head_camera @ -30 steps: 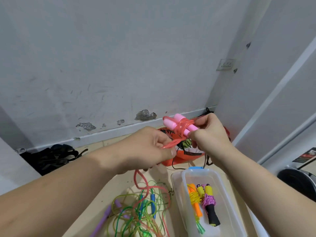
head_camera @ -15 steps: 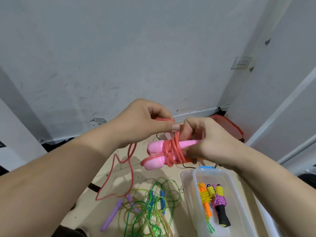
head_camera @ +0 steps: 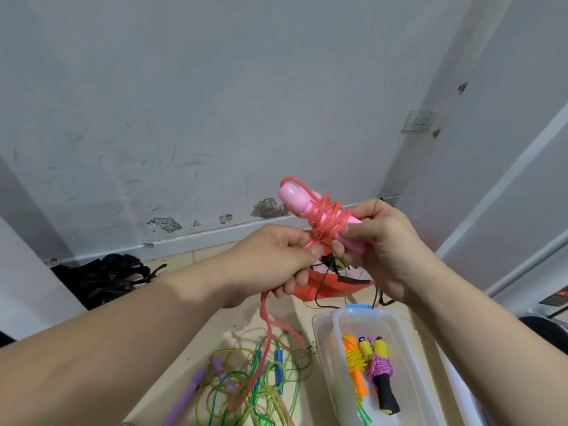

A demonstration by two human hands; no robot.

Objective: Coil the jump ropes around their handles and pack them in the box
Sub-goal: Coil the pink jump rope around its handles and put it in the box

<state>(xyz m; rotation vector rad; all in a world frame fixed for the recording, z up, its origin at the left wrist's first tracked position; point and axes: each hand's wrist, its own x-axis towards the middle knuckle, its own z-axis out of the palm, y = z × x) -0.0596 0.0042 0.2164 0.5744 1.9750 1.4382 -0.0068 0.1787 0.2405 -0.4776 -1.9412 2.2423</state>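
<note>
Pink handles [head_camera: 292,195] have tilted up, right hand [head_camera: 387,241] gripping them steady so left hand [head_camera: 270,262] fingers [head_camera: 312,251], just beside, pinch red rope [head_camera: 330,219] taut.

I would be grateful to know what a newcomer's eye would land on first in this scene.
Most striking is the pink jump rope, partly coiled around its handles, gripped by the right hand at centre while the left hand pinches its loose length. Below, a tangle of green ropes lies beside a clear box holding two coiled ropes.
</note>
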